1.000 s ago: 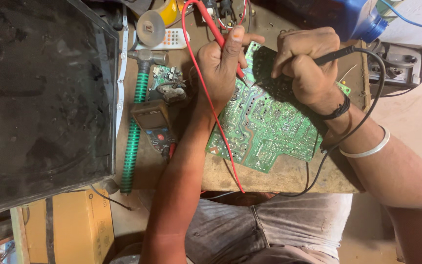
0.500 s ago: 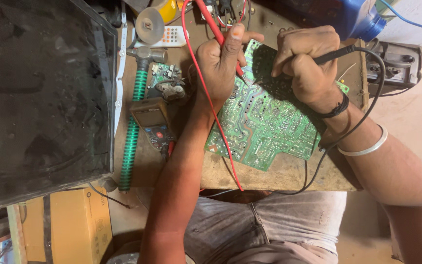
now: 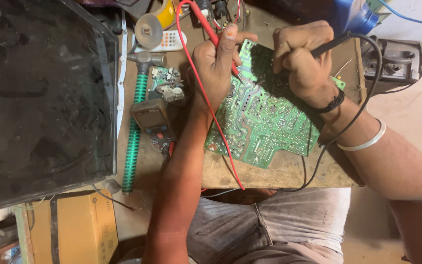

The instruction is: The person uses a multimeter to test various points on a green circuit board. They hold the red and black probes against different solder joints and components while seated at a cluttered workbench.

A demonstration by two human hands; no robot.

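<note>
A green circuit board (image 3: 264,124) lies solder side up on a wooden bench. My left hand (image 3: 218,63) grips a red test probe (image 3: 206,22), its tip pressed to the board's upper left part. My right hand (image 3: 304,61) grips a black test probe (image 3: 335,41), tip down on the board's top edge. Red and black leads trail toward me over the bench edge. A multimeter (image 3: 153,122) rests left of my left forearm.
A large dark screen panel (image 3: 40,98) fills the left side. Beside it lie a hammer with a green ribbed handle (image 3: 135,127), a small remote (image 3: 169,41), tape rolls (image 3: 155,22) and a small circuit module (image 3: 169,83). A grey device (image 3: 396,61) sits at the right, a yellow box (image 3: 74,225) below.
Both hands stay on the board with their probes. The view has shifted slightly; the probe tips show no clear movement.
</note>
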